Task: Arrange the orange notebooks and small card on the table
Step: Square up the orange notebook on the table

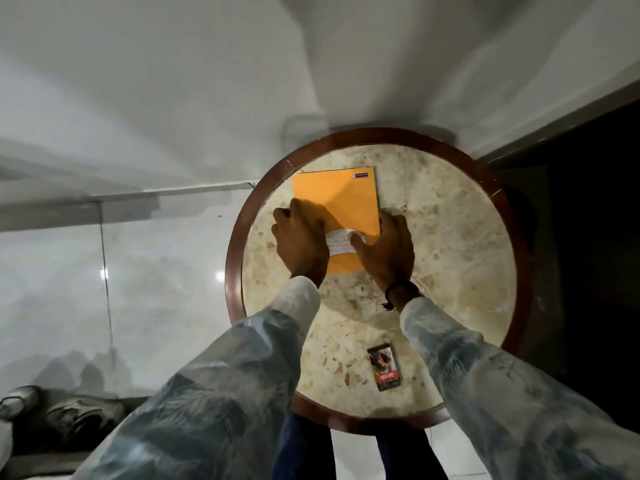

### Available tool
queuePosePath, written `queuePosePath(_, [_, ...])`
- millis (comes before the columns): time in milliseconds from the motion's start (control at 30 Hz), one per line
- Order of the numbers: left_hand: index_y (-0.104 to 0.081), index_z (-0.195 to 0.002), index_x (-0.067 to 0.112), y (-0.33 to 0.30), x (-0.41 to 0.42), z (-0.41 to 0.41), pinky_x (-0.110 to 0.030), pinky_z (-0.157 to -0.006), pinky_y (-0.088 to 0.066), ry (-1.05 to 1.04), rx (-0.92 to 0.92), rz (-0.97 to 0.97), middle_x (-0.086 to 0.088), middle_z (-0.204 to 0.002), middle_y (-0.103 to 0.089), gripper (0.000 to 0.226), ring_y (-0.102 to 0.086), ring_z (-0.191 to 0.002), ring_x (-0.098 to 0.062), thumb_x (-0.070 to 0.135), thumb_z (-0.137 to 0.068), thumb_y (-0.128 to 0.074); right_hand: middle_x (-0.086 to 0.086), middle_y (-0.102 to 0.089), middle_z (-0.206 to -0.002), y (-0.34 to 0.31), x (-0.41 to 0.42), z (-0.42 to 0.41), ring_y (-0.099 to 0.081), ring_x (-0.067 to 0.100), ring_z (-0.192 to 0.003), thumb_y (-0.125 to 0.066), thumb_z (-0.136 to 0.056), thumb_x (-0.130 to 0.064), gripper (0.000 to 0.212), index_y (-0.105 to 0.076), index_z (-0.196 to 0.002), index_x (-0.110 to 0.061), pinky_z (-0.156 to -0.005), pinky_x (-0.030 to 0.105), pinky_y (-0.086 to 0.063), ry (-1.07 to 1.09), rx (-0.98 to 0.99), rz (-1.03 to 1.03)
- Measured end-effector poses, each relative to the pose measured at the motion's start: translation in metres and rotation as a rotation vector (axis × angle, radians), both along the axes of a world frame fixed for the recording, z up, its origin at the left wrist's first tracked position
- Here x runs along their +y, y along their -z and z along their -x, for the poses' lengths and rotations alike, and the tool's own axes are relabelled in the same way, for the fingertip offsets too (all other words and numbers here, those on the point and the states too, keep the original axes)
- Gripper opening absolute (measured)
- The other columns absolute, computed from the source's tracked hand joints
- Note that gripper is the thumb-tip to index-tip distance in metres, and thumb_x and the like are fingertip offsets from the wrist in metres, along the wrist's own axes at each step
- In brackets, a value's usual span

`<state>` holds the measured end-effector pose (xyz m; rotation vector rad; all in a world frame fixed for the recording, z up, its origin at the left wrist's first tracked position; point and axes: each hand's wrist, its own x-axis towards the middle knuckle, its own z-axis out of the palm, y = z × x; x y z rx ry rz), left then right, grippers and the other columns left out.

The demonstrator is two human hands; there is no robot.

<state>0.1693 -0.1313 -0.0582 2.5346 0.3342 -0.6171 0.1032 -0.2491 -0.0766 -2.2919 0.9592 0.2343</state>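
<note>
Head view: left hand (300,241) and right hand (382,247) clamp the orange notebooks (337,206) mid-bench (450,237), long axis pointing away; the small card (383,367) lies near, closest to the right forearm.

Both hands, left hand (300,241) and right hand (388,249), grip the flat orange paper notebook (337,199) on the round marble tabletop (450,237), the small printed card (383,367) lying apart.

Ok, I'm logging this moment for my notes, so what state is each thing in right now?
Orange paper notebook: closed, flat on the table, held at both side edges.
Small dark printed card: flat, untouched, near the table's front edge.
Round marble table with wooden rim: upright, bearing both.
Left hand: gripping the notebook's left edge.
Right hand: gripping its right edge.
</note>
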Motion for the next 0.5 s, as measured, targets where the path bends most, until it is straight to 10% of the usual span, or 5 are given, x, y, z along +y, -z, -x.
queuePosePath(500, [-0.044, -0.154, 0.024, 0.003, -0.010, 0.017, -0.054, -0.096, -0.058, 0.006, -0.033, -0.069, -0.014, -0.149, -0.046, 0.046, -0.051, -0.134, -0.039, 0.029, -0.108, -0.048, 0.012, -0.053, -0.142, -0.004, -0.013, 0.011, -0.053, 0.034, -0.131, -0.077, -0.086, -0.038, 0.069, -0.051, -0.145, -0.011, -0.094, 0.049, -0.056, -0.139, 0.008, -0.066])
